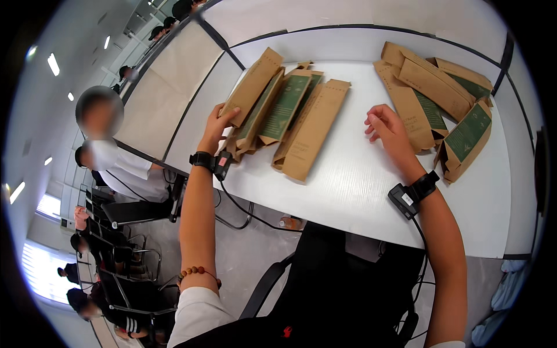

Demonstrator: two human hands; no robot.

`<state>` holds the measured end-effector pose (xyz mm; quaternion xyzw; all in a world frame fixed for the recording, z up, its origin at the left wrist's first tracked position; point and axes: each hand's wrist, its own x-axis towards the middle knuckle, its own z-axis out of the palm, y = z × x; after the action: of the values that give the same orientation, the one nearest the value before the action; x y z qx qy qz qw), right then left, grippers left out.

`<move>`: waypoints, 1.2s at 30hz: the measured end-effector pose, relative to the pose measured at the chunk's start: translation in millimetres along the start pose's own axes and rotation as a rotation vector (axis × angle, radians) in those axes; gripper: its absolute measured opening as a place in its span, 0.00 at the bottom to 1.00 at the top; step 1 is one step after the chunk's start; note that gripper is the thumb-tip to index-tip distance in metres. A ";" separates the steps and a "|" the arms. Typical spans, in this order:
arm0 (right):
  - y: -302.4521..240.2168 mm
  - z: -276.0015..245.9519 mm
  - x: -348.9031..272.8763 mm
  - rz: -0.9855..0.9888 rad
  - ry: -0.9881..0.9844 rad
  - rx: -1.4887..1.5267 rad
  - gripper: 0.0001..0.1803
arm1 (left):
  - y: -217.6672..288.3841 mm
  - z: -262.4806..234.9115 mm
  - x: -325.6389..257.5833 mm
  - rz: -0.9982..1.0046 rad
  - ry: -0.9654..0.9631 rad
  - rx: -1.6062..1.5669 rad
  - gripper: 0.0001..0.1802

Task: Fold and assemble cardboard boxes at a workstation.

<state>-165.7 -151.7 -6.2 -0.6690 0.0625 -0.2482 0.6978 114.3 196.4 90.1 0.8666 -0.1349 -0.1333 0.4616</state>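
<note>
Several long brown paper bags with green panels lie fanned on the white table [354,185]. My left hand [217,124] grips the lower edge of the leftmost brown bag [252,84] in the left pile [290,113]. My right hand [386,130] rests on the table with fingers loosely curled and nothing in it. It sits between the two piles, touching the nearest bag of the right pile [441,101]. Both wrists carry a black strapped device with a cable.
A person in a white shirt [125,168] sits at the left beside black chairs [125,255]. More people sit further off at the lower left and top. A black chair back [342,290] is under me. Black divider strips cross the table tops.
</note>
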 end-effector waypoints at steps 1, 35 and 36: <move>2.1 -1.0 0.2 -0.039 0.032 0.014 0.12 | 9.1 14.4 -4.5 0.008 0.007 -0.001 0.47; 9.4 -22.7 15.0 -0.185 0.627 -0.230 0.10 | -23.6 23.0 86.4 0.435 0.891 0.976 0.35; 10.1 -21.7 15.8 -0.187 0.620 -0.243 0.10 | -18.6 21.0 70.8 0.479 0.853 0.975 0.37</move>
<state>-158.4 -178.3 -14.2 -0.6427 0.2393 -0.4934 0.5350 174.6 165.2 55.7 0.8982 -0.1738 0.4008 0.0486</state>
